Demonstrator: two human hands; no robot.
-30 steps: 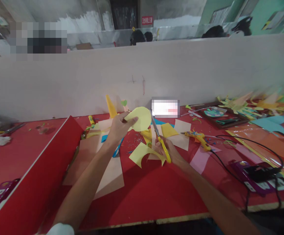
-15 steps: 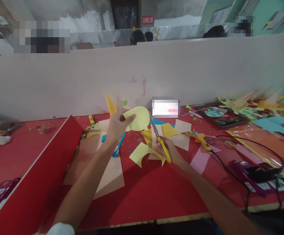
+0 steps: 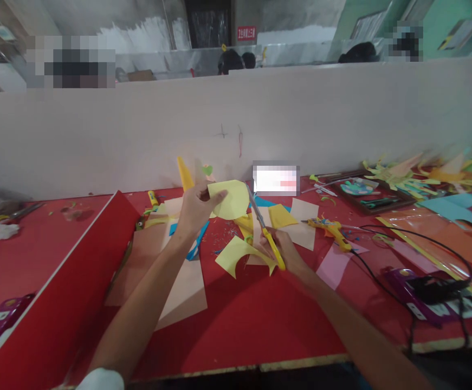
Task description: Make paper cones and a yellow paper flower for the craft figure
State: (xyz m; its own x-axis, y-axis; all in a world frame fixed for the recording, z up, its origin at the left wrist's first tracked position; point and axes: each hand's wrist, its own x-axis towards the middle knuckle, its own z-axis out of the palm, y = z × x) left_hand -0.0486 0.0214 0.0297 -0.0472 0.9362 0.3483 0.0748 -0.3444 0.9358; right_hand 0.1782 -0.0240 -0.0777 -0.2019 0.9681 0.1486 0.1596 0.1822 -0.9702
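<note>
My left hand [image 3: 197, 208] is closed on a rounded piece of yellow paper [image 3: 231, 199], held up above the red table [image 3: 260, 319]. My right hand [image 3: 280, 252] grips yellow-handled scissors [image 3: 265, 232], whose blades point up and touch the paper's right edge. Under the scissors lies a yellow paper offcut [image 3: 238, 254] with curved cut-outs. More yellow, beige and blue paper pieces lie beneath and behind both hands.
A yellow glue gun [image 3: 330, 229] lies right of the scissors, its black cable running to a power strip [image 3: 431, 295]. Beige sheets [image 3: 182, 292] lie under my left arm. A red board [image 3: 57, 303] slants at left. Coloured paper cut-outs [image 3: 422, 179] crowd the right. A white partition [image 3: 236, 124] stands behind.
The yellow paper has turned a little in my left hand and drawn closer to the scissor blades. My right hand has barely moved.
</note>
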